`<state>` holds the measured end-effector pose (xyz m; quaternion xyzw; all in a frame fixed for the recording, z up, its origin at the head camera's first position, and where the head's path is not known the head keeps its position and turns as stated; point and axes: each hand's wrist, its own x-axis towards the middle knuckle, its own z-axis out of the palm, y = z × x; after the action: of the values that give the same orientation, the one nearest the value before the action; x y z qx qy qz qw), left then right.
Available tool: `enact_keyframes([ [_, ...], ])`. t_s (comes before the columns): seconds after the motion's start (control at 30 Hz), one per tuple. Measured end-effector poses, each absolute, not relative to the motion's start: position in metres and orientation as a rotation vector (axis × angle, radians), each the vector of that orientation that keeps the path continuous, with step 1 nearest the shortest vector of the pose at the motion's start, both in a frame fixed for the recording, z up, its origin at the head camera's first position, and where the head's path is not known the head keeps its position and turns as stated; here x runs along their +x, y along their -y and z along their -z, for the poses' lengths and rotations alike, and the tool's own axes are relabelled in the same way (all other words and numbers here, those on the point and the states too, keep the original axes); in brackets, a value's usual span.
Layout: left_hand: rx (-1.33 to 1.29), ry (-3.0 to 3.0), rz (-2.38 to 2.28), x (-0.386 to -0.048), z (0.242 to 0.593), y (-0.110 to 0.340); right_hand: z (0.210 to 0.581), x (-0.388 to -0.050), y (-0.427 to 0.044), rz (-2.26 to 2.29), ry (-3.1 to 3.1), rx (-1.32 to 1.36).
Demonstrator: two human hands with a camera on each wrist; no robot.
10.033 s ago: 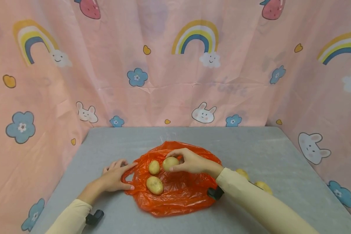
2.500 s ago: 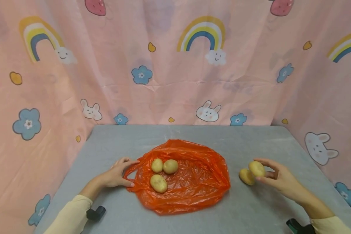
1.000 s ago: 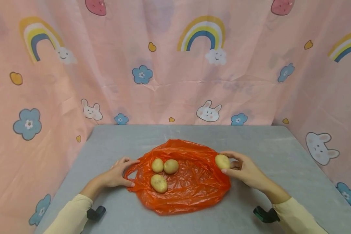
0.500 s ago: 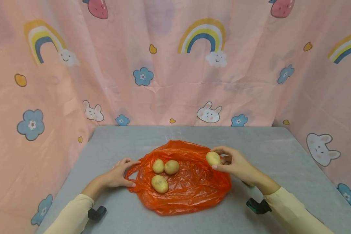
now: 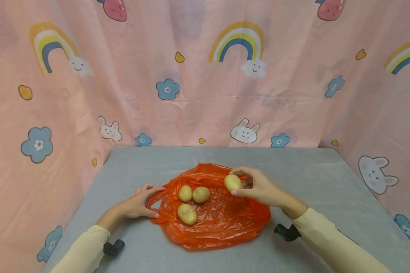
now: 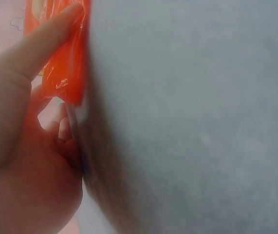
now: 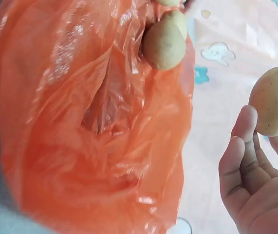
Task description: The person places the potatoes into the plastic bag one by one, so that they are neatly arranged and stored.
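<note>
Pink cloth printed with rainbows, rabbits, blue flowers and strawberries (image 5: 205, 113) is hanging behind and on both sides of a flat grey bench (image 5: 311, 170), and a person in cream sleeves (image 5: 331, 237) is working over it. On the bench a crinkled, glossy orange-red plastic bag (image 5: 222, 223) is lying spread out, its looped handle (image 5: 157, 195) pointing to the person's left. Three potatoes are resting within the bag's outline, towards the handle side: a small, roundish pale-yellow potato (image 5: 185, 193), a smooth oval yellow-brown potato (image 5: 201, 195) sitting just beside it, and a larger oval potato with darker blotches (image 5: 187, 214) lying nearer the person. Whether they are lying inside the bag's mouth or on top of its film, one cannot tell. The left hand (image 5: 136, 203) is reaching to the handle, its thumb and forefinger spreading well apart and touching the plastic on either side of the loop; in the left wrist view the thumb is resting along the orange film. The right hand (image 5: 259, 186) is holding a pale-yellow oval potato with tiny dark specks (image 5: 232, 183), its fingers clamping it against the thumb. That potato is hovering above the bag, to the right of the other three.
</note>
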<state>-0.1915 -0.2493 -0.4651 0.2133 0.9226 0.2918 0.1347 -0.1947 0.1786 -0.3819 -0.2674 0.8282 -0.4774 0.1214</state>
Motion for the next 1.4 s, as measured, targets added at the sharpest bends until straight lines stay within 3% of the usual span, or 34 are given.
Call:
enact_keyframes([
  [0.67, 0.590, -2.670, -0.835, -0.191, 0.466, 0.249, 0.396, -0.193, -0.119, 1.073, -2.269, -0.929],
  [1.4, 0.601, -2.667, -0.857, -0.191, 0.465, 0.249, 0.416, -0.184, -0.105, 0.994, -2.304, -0.921],
])
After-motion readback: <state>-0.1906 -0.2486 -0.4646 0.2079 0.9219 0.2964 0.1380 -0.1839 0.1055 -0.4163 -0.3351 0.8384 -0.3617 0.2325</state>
